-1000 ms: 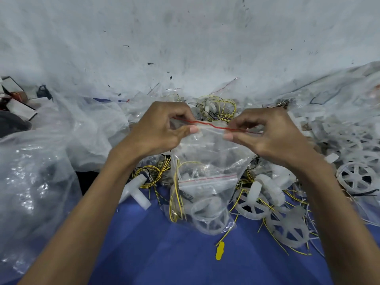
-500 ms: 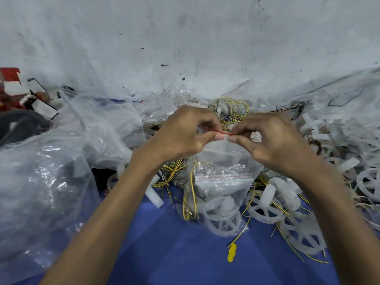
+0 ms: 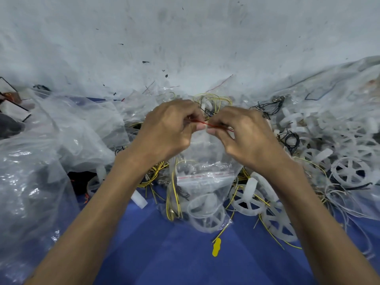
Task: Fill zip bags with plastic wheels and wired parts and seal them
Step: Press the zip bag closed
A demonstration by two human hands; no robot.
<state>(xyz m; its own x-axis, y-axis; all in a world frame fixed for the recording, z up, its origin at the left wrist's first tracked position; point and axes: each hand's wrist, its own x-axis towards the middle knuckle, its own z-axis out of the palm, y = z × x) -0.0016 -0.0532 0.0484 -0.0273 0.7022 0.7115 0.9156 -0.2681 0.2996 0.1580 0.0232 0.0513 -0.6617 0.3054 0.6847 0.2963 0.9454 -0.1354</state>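
A clear zip bag point(image 3: 203, 182) hangs in front of me over the blue surface point(image 3: 164, 254). Inside it lie a white plastic wheel point(image 3: 203, 210), a smaller zip bag with a red line, and yellow wires point(image 3: 173, 194). My left hand point(image 3: 168, 130) and my right hand point(image 3: 242, 136) pinch the bag's red zip strip point(image 3: 206, 124) at the top. Their fingertips almost touch at the middle of the strip.
Loose white spoked wheels point(image 3: 351, 171) and yellow and black wires are heaped to the right. Large crumpled clear plastic bags point(image 3: 51, 161) fill the left. A pale wall point(image 3: 185, 38) stands behind. A yellow tag point(image 3: 216, 246) lies on the blue surface.
My hands have slid together along the red zip strip, from well apart to nearly touching. The bag has stayed hanging in the same place.
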